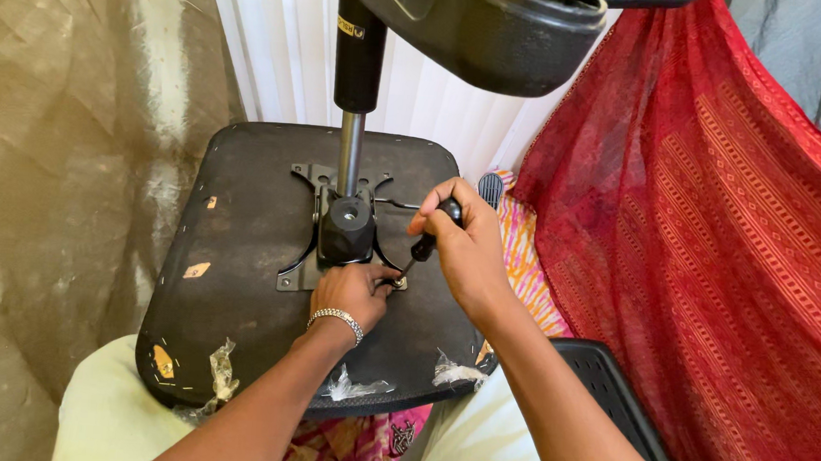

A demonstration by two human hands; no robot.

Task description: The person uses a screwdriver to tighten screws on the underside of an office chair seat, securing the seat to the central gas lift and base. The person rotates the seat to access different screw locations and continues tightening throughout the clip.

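Note:
An upturned office chair seat (239, 239) rests on my lap, its black underside facing up. A metal mounting plate (296, 276) with a black hub (346, 227) and a gas-lift column (351, 151) is fixed at its middle. My right hand (466, 248) grips a black-handled screwdriver (426, 246), tip down at the plate's near right corner. My left hand (355, 289), with a silver bracelet on the wrist, pinches at that same corner by the screwdriver tip; the screw itself is hidden by my fingers.
The chair's black base (499, 27) hangs overhead at the top of the column. A red patterned cloth (706, 211) drapes on the right, a tan curtain (64, 143) on the left, white curtain behind. A black perforated chair back (610, 385) lies by my right arm.

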